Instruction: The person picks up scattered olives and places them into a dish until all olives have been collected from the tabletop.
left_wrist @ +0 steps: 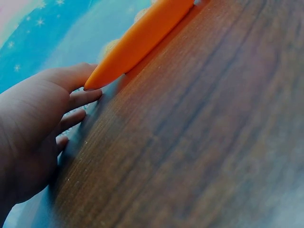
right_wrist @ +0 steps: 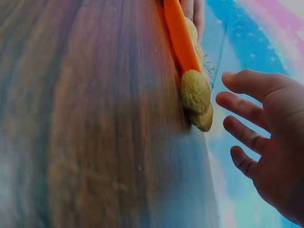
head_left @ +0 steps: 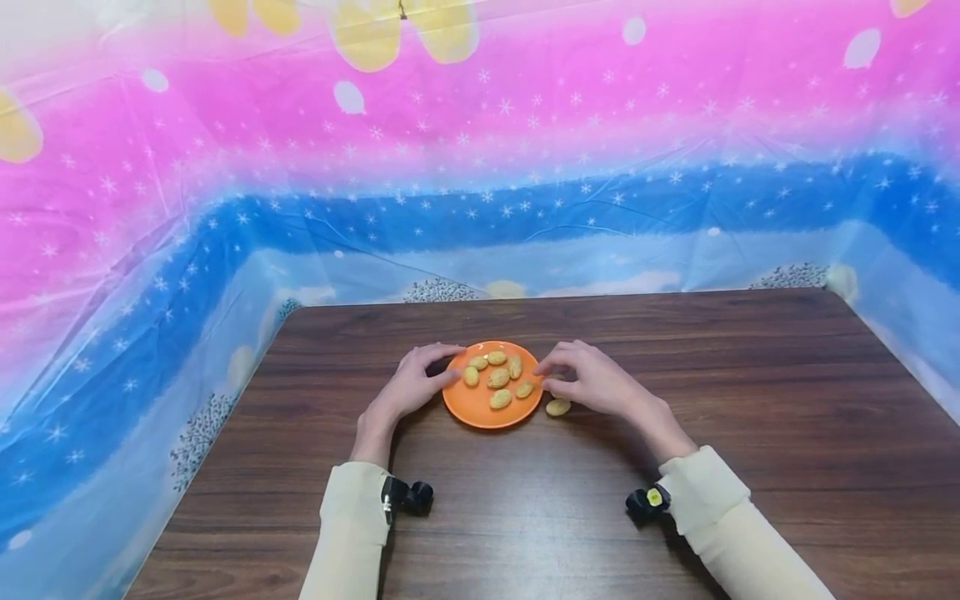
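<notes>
On the surface [head_left: 525, 508], a loose-fingered left hand [head_left: 411, 385] rests at the rim of an orange plate [head_left: 480, 415]; the right hand [head_left: 596, 381], spread and empty, hangs near two yellow pieces [right_wrist: 195, 91] just beside it. Gentle pinches and light rim contact should suit.

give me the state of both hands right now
Left hand: holding the orange plate by its edge.
Right hand: open, holding nothing.
</notes>
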Motion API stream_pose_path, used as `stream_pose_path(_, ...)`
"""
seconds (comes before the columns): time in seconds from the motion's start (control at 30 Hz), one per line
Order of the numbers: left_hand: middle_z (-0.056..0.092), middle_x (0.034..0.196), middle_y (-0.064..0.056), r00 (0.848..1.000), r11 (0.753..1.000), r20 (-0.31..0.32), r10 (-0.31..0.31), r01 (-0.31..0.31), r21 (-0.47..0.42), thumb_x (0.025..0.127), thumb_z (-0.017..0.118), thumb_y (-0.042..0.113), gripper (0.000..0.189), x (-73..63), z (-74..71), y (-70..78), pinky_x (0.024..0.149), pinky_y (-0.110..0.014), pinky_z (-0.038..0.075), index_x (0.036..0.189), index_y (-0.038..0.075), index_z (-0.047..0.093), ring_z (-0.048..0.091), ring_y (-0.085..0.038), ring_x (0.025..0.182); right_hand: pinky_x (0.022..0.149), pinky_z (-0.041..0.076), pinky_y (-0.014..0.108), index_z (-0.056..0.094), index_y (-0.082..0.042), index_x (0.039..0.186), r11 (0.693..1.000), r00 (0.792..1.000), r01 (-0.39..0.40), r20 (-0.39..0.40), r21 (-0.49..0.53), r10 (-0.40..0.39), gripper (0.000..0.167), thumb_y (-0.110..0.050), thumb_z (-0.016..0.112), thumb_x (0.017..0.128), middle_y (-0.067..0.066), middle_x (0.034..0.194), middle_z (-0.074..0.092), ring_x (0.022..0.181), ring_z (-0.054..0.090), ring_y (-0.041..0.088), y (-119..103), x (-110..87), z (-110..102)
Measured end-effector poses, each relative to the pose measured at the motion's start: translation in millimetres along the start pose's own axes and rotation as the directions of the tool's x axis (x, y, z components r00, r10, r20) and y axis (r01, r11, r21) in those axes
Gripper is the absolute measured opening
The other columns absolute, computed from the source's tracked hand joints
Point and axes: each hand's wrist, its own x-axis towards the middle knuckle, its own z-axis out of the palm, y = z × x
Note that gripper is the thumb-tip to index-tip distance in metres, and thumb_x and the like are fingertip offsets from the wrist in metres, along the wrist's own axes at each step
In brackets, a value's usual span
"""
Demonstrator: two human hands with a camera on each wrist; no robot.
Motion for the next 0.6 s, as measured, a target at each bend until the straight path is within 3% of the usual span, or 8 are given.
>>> stream_pose_path(0.6, 0.051, 0.15, -0.002, 1.0, 1.0, -0.006, 0.014, -0.014, -0.002, 0.098, 0.06, 0.038, 0.045, -0.1, 2.1, -2.6, 0.125, -0.053, 0.005, 0.142, 0.027, 0.056, 0.026, -0.028, 0.151, 0.09, 0.049, 0.041, 0.074, -0.021, 0.11, 0.995, 0.998, -0.05, 0.052, 0.087, 0.046, 0.017, -0.024, 0.07, 0.093, -0.006, 0.108, 0.068, 0.105, 0.06, 0.019, 17, -13.4, -14)
